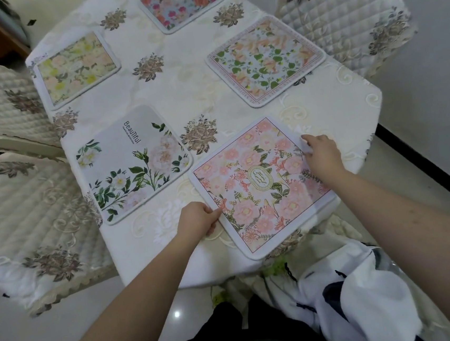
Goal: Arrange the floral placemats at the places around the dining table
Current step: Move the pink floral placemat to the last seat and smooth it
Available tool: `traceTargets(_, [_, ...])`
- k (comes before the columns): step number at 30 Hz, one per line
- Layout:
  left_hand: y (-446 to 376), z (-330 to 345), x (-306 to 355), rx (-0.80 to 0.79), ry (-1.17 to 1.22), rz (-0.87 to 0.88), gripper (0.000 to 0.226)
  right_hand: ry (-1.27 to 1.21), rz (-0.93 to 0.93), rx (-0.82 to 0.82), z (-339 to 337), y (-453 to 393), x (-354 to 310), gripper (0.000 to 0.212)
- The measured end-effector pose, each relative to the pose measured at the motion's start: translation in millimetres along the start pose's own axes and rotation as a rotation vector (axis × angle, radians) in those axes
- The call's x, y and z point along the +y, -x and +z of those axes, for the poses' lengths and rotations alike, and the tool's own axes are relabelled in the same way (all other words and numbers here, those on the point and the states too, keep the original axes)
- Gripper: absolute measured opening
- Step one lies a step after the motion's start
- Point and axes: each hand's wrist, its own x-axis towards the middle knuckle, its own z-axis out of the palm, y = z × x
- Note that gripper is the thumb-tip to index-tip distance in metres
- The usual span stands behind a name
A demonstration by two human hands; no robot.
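Where the nearest corner of the bench [147,232] meets the person, a pink floral placemat [261,186] lies flat on the cream tablecloth [172,93], turned at an angle, its near corner reaching the edge. An oval emblem at its centre carries lettering that looks like "GREENY", though the print is too soft to be sure. The left hand [198,219] pinches the mat's left edge, thumb on top and fingers curled beneath. The right hand [322,155] pinches the far right edge between thumb and fingers.

Just left of it lies a white rose placemat [132,162] printed "Beautiful", with a smaller line beneath that cannot be read. Farther back lie a yellow floral placemat [76,69], a peach and green placemat [265,59] and, at the far end, a red and pink placemat [180,4].

The tablecloth is embroidered with brown flower clusters. Quilted chair covers [30,211] with the same motif stand around, on a pale glossy floor [416,113].
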Motion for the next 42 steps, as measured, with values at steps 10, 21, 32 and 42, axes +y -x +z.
traceTargets(10, [-4, 3, 12, 0.358, -0.018, 0.157, 0.025, -0.051, -0.121, 0.062, 19, 5, -40, 0.051])
traceTargets(21, [-62, 16, 34, 0.407, -0.305, 0.551, 0.05, 0.013, -0.457, -0.144, 86, 4, -123, 0.049])
traceTargets(32, [-79, 37, 19, 0.413, -0.487, 0.514, 0.063, 0.291, -0.553, -0.071, 111, -5, -121, 0.06])
traceTargets(42, [-80, 39, 19, 0.392, -0.475, 0.489, 0.063, 0.3, -0.511, -0.097, 110, -16, -115, 0.062])
